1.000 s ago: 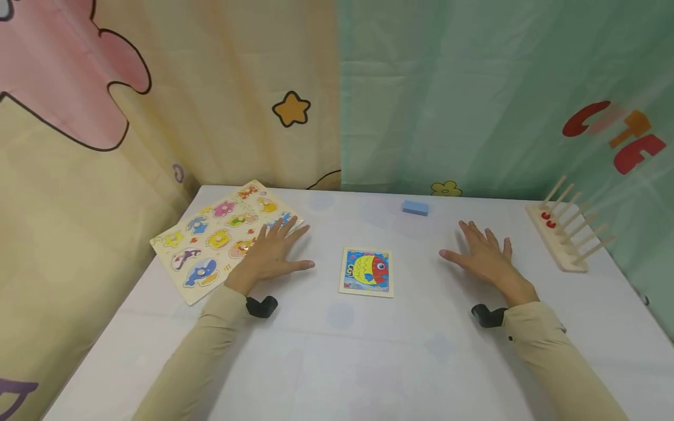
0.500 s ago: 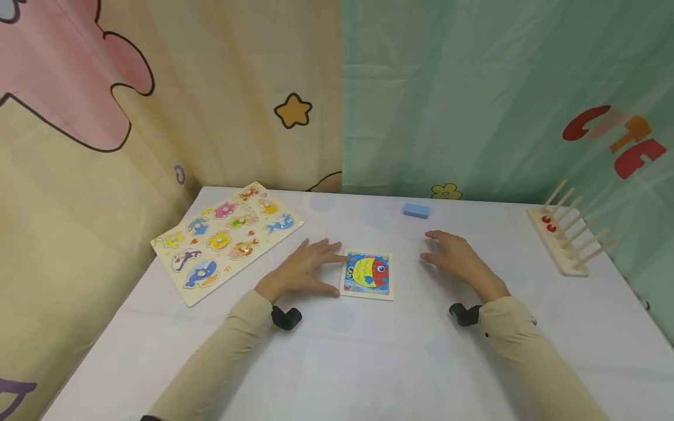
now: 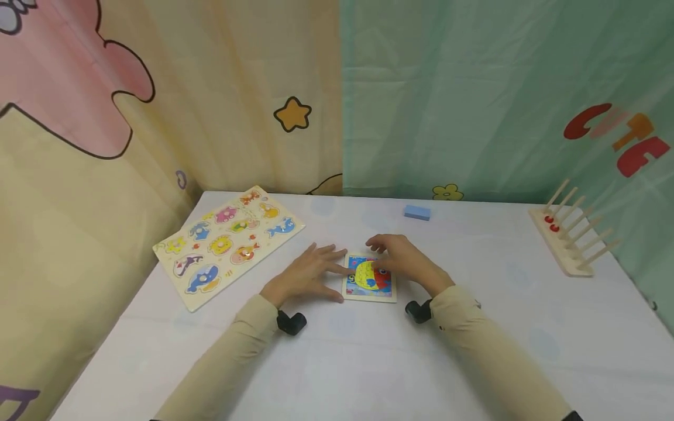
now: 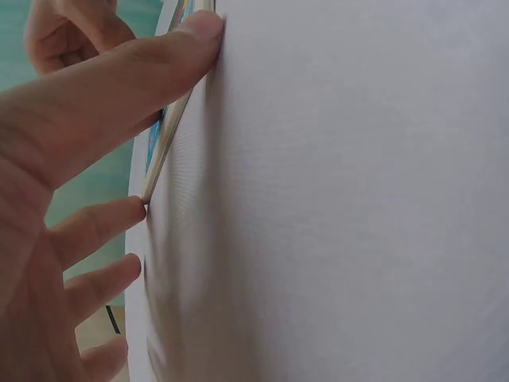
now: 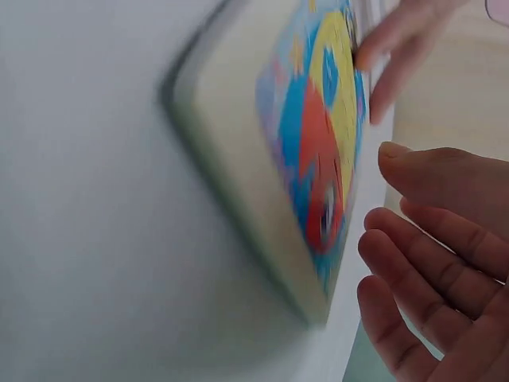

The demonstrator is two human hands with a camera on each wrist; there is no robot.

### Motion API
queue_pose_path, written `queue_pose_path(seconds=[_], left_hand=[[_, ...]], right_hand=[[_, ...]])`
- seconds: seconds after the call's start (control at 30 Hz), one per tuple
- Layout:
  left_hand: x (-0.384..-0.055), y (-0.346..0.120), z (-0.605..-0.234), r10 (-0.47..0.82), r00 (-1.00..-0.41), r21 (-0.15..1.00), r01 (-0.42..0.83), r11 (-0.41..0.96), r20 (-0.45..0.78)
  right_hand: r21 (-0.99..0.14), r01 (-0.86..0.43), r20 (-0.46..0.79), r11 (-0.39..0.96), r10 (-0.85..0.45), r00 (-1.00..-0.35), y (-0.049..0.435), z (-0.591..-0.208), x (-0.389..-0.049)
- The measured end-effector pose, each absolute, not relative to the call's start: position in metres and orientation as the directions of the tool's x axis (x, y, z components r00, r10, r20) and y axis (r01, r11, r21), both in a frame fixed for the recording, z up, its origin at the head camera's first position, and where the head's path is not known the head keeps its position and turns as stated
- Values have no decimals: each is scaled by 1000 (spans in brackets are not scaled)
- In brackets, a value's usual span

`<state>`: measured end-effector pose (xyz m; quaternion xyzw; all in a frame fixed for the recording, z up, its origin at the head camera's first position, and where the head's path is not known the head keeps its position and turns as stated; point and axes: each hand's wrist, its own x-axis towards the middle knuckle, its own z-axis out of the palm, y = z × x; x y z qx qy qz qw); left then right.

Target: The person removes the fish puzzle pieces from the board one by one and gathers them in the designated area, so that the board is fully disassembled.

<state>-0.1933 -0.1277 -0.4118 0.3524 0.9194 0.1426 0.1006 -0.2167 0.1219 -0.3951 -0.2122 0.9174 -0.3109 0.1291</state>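
A small square wooden fish jigsaw puzzle (image 3: 363, 279) lies flat, its yellow and red fish on a blue ground inside a pale frame. My left hand (image 3: 305, 273) is at its left side with fingers spread. The thumb (image 4: 179, 60) touches the near-left corner in the left wrist view, the index finger reaches over the left edge, and another fingertip meets the far-left corner. My right hand (image 3: 404, 257) hovers over the puzzle's right part, fingers loosely bent and holding nothing. In the right wrist view its thumb (image 5: 429, 179) stands apart from the fingers, beside the picture.
At the left lies a larger wooden board (image 3: 221, 248) with sea-animal pieces. A blue block (image 3: 417, 213) sits toward the back. On the right stands a wooden peg rack (image 3: 566, 245) with red beads. A printed curtain (image 3: 474, 105) hangs behind the white table (image 3: 342, 362).
My left hand has moved right from the animal board to the puzzle's left edge. My right hand has moved left until it is over the puzzle, its fingers bending more.
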Motion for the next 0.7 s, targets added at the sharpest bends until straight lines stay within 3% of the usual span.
queue_pose_path(seconds=[0.43,0.7], left_hand=[[-193,-122,-405,672,-726,277,622,732,-145],[-193,-119,-401,654,-738,242,613,753,-165]], right_hand=[[-598,-364,-141,714,-541,-829,92,-398,-221],[-466,-407,-214,786,-546,-810,78,-386,-219]])
